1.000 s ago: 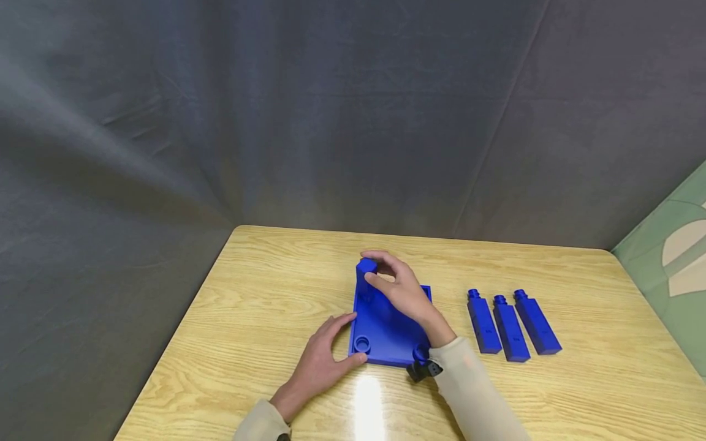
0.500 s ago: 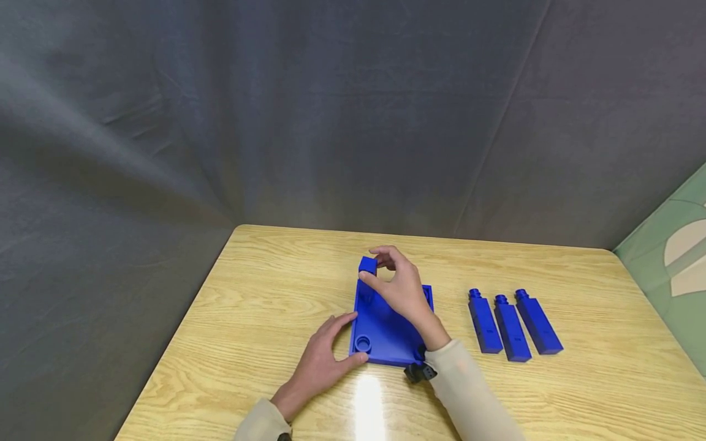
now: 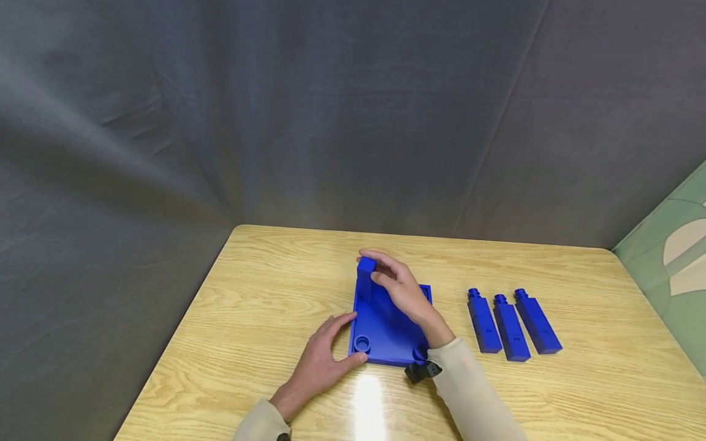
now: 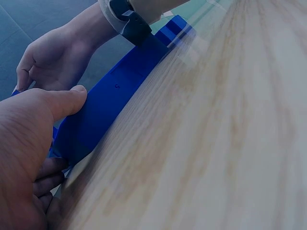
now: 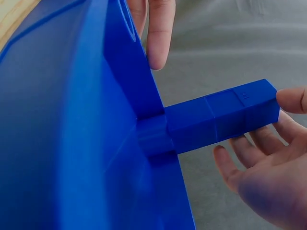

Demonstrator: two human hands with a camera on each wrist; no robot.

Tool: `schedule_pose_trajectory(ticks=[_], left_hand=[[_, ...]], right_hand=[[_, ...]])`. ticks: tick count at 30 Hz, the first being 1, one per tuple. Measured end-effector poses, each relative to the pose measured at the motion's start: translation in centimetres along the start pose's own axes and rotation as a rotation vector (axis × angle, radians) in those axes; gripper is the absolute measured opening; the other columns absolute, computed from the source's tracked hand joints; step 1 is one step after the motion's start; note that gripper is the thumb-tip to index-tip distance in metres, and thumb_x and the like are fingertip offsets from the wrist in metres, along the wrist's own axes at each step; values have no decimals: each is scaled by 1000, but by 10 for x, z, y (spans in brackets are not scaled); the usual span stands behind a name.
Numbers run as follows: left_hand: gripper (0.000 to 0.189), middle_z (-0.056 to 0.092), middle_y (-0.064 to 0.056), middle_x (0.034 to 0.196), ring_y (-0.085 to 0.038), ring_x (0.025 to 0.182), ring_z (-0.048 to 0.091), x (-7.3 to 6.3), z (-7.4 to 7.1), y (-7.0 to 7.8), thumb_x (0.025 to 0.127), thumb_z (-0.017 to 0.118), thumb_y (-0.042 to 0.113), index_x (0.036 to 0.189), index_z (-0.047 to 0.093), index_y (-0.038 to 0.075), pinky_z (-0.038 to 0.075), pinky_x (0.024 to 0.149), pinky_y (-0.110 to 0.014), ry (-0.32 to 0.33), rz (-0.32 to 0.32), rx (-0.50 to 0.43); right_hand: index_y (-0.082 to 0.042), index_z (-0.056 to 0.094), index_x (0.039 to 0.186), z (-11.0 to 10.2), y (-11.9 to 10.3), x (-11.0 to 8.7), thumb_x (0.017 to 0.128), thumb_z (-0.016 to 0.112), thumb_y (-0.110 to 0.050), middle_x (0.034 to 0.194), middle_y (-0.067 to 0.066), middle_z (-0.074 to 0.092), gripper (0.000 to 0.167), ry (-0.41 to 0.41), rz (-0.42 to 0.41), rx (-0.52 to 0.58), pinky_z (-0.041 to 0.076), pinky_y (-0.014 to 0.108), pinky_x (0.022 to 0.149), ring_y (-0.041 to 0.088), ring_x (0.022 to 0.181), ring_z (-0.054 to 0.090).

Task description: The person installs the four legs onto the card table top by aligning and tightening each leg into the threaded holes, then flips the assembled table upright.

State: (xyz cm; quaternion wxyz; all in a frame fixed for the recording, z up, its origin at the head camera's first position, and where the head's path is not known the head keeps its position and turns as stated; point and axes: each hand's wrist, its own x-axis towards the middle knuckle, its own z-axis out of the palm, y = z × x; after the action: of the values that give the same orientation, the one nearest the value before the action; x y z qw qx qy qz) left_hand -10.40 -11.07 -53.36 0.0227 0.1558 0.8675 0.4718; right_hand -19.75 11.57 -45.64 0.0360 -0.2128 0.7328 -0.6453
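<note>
A square blue toy tabletop (image 3: 390, 334) lies on the wooden table, raised rim and corner sockets facing up. My left hand (image 3: 320, 361) grips its near-left corner, thumb at the front edge and fingers at the left side. At the far-left corner a square-sided blue table leg (image 3: 365, 278) stands upright in its socket. My right hand (image 3: 404, 291) holds this leg near its top; in the right wrist view the thumb (image 5: 292, 100) touches the end and the fingers curl behind. The front-left socket (image 3: 361, 344) shows its open ring. My right wrist partly covers the front-right socket (image 3: 420, 351).
Three more blue legs (image 3: 484, 324) with threaded necks lie side by side on the wooden table (image 3: 287, 282), right of the tabletop. A dark grey curtain (image 3: 353, 122) hangs behind the table. A black wrist device (image 3: 423, 371) sits close over the tabletop's front edge.
My right fingers swung off the far side of the leg toward the right, then came back round it. The leg's faces have turned slightly. My left hand has stayed in place.
</note>
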Motion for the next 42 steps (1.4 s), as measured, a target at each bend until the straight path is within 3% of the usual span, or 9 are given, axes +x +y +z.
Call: schedule_pose_trajectory(ticks=[4,7,15,21,33,42], left_hand=[[79,57,-7,165,-53,159,38,0,0,0,93,88,50,162,57,25,30,125,-80,-1,0,-2],[79,58,-8,165,-54,158,39,-1,0,0,93,88,49,162,57,25,31,124,-80,4,12,4],[78,58,-8,164,-55,157,40,-1,1,1,94,87,49,161,58,24,31,124,-81,20,16,11],[78,58,-8,165,-57,157,39,0,1,0,94,87,49,162,58,25,30,123,-82,14,12,7],[78,58,-9,164,-56,157,40,0,1,1,94,87,48,162,58,23,31,124,-81,18,21,8],[79,58,-8,165,-55,157,39,-1,0,2,94,87,50,162,58,23,31,124,-80,14,9,10]], right_hand=[[2,56,159,-1,2,-1,113,55,-2,159,26,58,46,17,-7,-29,45,56,125,41,149,57],[0,60,156,0,1,-2,112,62,-6,158,23,60,44,50,-5,-69,48,60,122,41,143,61],[-1,67,141,5,6,0,103,79,-7,137,20,71,40,186,-30,-152,51,61,117,38,129,66],[-3,70,132,10,5,0,100,84,-10,124,17,74,36,271,-30,-217,54,61,111,37,118,70],[-3,69,125,17,4,1,98,86,-12,114,15,77,33,347,-24,-269,58,57,103,35,109,72],[-2,69,126,19,-3,-1,98,86,-12,117,17,76,35,345,-12,-282,58,58,104,38,112,72]])
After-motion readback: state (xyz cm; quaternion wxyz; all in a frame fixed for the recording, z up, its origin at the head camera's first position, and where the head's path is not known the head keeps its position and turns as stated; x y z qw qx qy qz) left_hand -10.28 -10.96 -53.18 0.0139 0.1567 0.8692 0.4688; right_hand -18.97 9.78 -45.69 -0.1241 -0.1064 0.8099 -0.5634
